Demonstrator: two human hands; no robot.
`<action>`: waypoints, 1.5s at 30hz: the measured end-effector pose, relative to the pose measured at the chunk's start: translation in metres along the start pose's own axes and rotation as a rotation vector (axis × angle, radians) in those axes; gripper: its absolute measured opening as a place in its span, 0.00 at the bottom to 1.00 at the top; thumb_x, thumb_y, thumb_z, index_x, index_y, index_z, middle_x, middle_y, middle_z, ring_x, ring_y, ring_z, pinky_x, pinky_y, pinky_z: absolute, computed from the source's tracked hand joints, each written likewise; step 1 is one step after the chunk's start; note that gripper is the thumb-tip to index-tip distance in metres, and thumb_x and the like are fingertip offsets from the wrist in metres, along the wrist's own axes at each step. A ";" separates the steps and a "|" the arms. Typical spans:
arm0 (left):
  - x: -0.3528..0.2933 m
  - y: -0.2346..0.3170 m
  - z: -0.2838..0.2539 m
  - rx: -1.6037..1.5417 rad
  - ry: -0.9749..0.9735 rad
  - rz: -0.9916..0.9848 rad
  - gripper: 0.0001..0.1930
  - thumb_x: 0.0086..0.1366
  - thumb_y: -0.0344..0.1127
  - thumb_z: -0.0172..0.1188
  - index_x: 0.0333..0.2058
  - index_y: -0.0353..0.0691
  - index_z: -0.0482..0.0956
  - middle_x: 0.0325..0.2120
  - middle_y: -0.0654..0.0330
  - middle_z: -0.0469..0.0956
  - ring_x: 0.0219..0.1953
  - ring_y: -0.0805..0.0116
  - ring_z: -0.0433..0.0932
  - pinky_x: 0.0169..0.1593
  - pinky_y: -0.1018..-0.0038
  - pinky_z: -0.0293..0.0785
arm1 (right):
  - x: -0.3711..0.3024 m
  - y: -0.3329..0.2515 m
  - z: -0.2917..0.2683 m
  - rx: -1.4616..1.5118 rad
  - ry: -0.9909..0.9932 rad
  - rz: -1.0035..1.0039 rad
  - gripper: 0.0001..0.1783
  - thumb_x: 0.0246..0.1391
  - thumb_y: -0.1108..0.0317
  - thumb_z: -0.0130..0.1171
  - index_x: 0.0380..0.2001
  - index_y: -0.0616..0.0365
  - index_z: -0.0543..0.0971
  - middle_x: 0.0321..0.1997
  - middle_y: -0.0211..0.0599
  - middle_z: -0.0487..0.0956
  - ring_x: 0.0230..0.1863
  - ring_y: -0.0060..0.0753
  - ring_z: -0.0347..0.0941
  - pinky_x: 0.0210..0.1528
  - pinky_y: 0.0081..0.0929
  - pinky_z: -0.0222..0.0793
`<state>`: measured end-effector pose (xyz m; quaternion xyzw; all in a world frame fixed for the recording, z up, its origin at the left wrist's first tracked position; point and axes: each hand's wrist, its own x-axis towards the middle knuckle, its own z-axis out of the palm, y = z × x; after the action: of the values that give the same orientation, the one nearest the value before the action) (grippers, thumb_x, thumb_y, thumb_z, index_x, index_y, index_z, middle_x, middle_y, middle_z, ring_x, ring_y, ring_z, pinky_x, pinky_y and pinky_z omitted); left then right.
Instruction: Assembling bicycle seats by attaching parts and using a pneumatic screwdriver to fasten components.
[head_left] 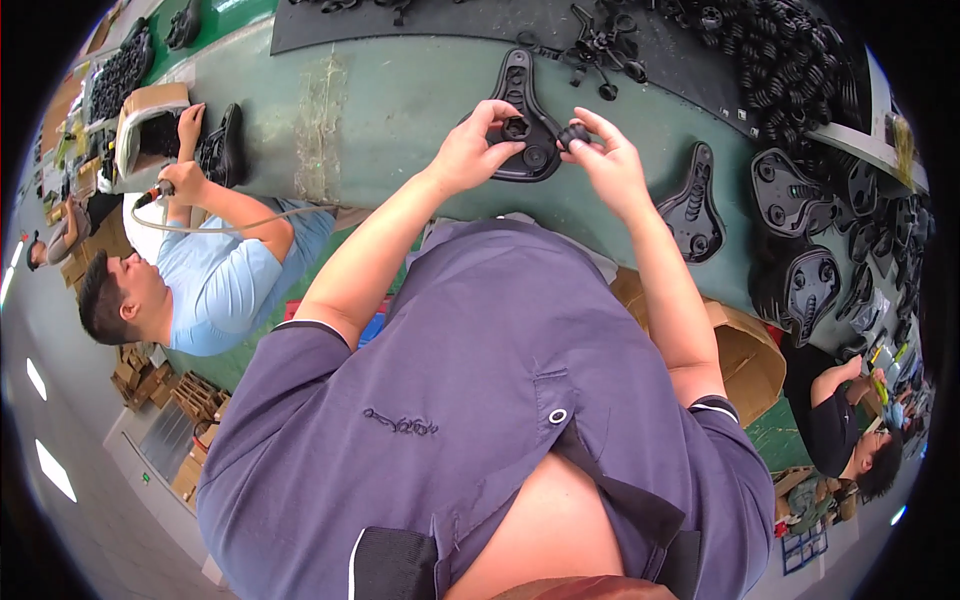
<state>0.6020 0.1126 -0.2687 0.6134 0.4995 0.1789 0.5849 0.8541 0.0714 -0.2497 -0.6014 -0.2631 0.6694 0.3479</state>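
Three other people (225, 300) share the workshop as, above a green desk (400, 110), the left hand (465, 155) grips one black ring (516, 129) over one plate (541, 157); the right hand (612, 172) pinches one round part (573, 137) alongside.

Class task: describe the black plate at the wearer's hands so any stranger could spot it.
Find the green worktop, then its stretch straight ahead of the purple-grey shirt. There, between the left hand and right hand, sits the black plate, narrow at its far end and broad nearer the shirt. Unlike the similar plate farther right, it has both hands close about it.
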 end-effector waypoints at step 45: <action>0.061 -0.127 -0.088 0.631 0.325 -0.016 0.12 0.67 0.37 0.67 0.46 0.42 0.80 0.44 0.51 0.80 0.46 0.44 0.83 0.49 0.53 0.81 | -0.014 0.079 -0.079 -1.422 0.122 -0.059 0.26 0.58 0.56 0.73 0.48 0.64 0.73 0.49 0.51 0.75 0.45 0.57 0.83 0.47 0.48 0.83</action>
<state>0.5068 0.1865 -0.3825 0.7235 0.6216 0.1066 0.2807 0.9211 0.0058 -0.3127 -0.7116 -0.6321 0.2910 -0.0964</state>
